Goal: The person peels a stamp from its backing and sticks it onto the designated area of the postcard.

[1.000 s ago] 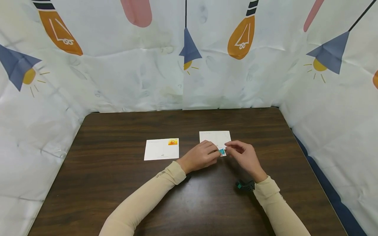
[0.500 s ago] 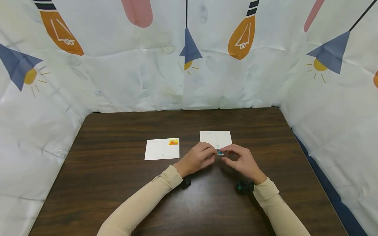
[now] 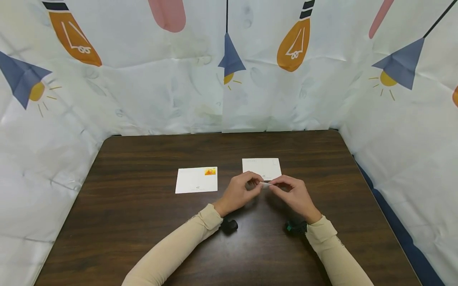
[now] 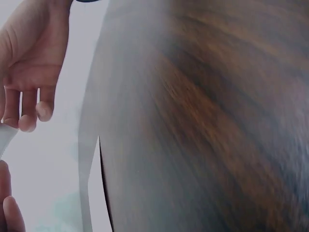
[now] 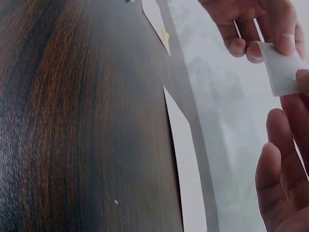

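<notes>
A small postage stamp [image 3: 265,185] with scalloped edges is stretched between my two hands, above the table near the front edge of the right postcard [image 3: 261,167]. Its pale blank side shows in the right wrist view, where the stamp [image 5: 279,72] faces the camera. My left hand [image 3: 240,190] pinches one end between thumb and finger. At the other end my right hand [image 3: 292,194] pinches it too, with its other fingers loosely bent. Only part of the stamp [image 4: 6,137] appears at the edge of the left wrist view. The hands partly cover the postcard's lower edge.
To the left lies another white postcard [image 3: 196,182] bearing an orange-yellow stamp [image 3: 210,172] in its upper right corner. Both cards rest on a dark wood-grain table [image 3: 150,238]. A white patterned curtain [image 3: 171,91] hangs behind and at both sides.
The stamp's blue printed side was showing; now its pale side is turned into view. My right hand has moved slightly left and now pinches the stamp, with both hands close together.
</notes>
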Action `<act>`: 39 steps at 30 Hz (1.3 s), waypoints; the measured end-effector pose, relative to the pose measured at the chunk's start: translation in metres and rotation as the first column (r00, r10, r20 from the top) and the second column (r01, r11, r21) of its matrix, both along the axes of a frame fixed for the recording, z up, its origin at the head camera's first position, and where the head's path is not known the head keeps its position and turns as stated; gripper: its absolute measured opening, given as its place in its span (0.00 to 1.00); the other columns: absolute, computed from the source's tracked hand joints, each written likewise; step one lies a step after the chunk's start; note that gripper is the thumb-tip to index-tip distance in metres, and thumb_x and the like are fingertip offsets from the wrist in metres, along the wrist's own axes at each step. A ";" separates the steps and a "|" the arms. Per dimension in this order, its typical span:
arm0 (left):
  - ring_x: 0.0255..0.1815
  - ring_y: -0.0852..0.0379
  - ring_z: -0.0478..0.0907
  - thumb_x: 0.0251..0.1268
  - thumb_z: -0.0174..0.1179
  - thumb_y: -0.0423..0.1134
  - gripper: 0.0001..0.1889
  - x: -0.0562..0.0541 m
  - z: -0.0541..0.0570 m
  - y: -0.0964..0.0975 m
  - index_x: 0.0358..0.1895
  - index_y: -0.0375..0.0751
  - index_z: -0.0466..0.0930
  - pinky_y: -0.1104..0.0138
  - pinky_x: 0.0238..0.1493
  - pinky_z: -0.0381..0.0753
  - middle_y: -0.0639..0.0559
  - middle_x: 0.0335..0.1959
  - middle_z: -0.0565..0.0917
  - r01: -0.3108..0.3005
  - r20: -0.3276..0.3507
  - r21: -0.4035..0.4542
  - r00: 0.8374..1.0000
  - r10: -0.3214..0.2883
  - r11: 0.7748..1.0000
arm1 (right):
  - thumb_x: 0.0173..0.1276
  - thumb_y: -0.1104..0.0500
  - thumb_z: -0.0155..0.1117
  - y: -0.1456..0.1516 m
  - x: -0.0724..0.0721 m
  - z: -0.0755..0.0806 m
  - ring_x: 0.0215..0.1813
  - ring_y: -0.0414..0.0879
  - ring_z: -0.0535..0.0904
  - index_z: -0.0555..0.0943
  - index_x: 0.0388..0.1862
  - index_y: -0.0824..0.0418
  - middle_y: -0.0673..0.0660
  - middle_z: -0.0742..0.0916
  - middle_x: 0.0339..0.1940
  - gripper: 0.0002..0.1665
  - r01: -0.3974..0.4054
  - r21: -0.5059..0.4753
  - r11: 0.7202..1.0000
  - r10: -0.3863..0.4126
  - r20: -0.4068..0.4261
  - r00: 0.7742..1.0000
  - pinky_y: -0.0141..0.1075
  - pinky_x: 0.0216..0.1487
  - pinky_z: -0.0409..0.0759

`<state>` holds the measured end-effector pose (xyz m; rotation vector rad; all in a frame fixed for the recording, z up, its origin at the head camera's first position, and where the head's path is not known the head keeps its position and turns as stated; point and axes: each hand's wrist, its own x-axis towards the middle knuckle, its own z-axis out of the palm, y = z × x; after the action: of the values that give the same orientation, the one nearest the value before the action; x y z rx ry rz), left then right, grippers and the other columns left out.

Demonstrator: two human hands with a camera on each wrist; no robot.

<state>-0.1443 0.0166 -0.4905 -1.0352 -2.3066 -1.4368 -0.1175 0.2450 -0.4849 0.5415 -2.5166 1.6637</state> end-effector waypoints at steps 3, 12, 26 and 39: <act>0.36 0.59 0.84 0.68 0.66 0.32 0.06 0.004 0.001 0.003 0.45 0.41 0.85 0.70 0.41 0.87 0.48 0.36 0.87 -0.027 0.121 0.032 0.992 0.023 0.999 | 0.69 0.66 0.71 -0.002 0.001 0.001 0.38 0.31 0.83 0.90 0.43 0.59 0.59 0.92 0.40 0.06 0.052 0.017 0.998 -0.052 0.012 0.999 0.29 0.42 0.85; 0.40 0.61 0.84 0.74 0.62 0.39 0.11 0.009 0.002 0.008 0.53 0.43 0.86 0.73 0.45 0.84 0.48 0.42 0.89 -0.105 0.452 0.063 0.890 0.066 0.992 | 0.71 0.65 0.70 -0.003 0.001 0.004 0.34 0.37 0.83 0.89 0.43 0.62 0.62 0.91 0.36 0.05 0.096 -0.020 0.995 -0.094 0.075 0.993 0.28 0.39 0.83; 0.37 0.54 0.89 0.78 0.57 0.39 0.13 0.013 0.000 0.007 0.44 0.32 0.87 0.75 0.38 0.78 0.43 0.33 0.90 -0.009 0.568 0.065 0.823 -0.030 0.998 | 0.72 0.59 0.70 0.000 -0.002 0.006 0.34 0.41 0.85 0.89 0.43 0.64 0.61 0.91 0.38 0.09 0.161 -0.015 0.987 -0.156 0.181 0.971 0.32 0.36 0.84; 0.34 0.66 0.87 0.77 0.58 0.37 0.12 0.011 -0.004 0.008 0.43 0.31 0.88 0.75 0.40 0.83 0.41 0.33 0.91 0.014 0.596 0.088 0.801 -0.064 0.996 | 0.72 0.57 0.70 0.002 -0.003 0.002 0.35 0.37 0.85 0.89 0.46 0.62 0.63 0.91 0.39 0.10 0.153 -0.011 0.988 -0.148 0.204 0.968 0.31 0.38 0.84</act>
<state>-0.1330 0.0243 -0.4947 -0.6607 -2.6047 -2.0994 -0.1207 0.2471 -0.4830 0.1795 -2.5914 1.7742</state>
